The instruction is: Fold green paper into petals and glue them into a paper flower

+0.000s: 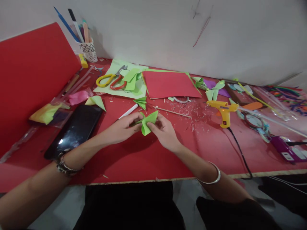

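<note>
A piece of green paper (148, 124), curled and folded, is held between both hands above the red table. My left hand (126, 127) pinches its left side, thumb toward the middle. On the right side, my right hand (165, 130) grips it with the thumb pressed on the front face. The fingertips behind the paper are partly hidden. Just beyond the hands lie a folded green paper piece (141, 103), a white pen-like stick (128, 111) and a thin wooden stick (172, 112).
Left of my arm lies a black phone (74, 129). Scissors (117, 80) rest on pale green paper, beside stacked red sheets (170, 84). A yellow glue gun (223, 111) stands at right, its cord crossing the table edge near a purple power strip (285, 150). A pen cup (88, 51) stands behind.
</note>
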Available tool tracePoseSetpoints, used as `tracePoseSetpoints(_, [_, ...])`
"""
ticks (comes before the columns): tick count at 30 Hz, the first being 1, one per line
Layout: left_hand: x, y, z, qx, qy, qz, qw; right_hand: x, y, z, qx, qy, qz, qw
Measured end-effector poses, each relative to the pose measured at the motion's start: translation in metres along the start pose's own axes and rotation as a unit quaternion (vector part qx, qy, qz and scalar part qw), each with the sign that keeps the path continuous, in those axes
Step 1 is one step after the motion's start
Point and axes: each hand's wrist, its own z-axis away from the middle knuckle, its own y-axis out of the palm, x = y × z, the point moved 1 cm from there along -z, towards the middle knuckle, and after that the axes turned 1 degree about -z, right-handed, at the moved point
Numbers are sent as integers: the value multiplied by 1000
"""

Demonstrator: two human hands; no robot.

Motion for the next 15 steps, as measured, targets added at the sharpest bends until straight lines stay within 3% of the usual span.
tracePoseSetpoints(5, [-1, -2, 0, -10, -10, -18, 1000, 1, -3, -2, -25, -52, 35, 998])
tracePoseSetpoints(10, [2, -2, 0, -31, -24, -27, 999, 7, -2, -1, 18, -36, 41, 998])
tracePoseSetpoints(15, [8, -1, -1, -66, -5, 16, 998, 12, -2, 1, 37, -48, 121, 991])
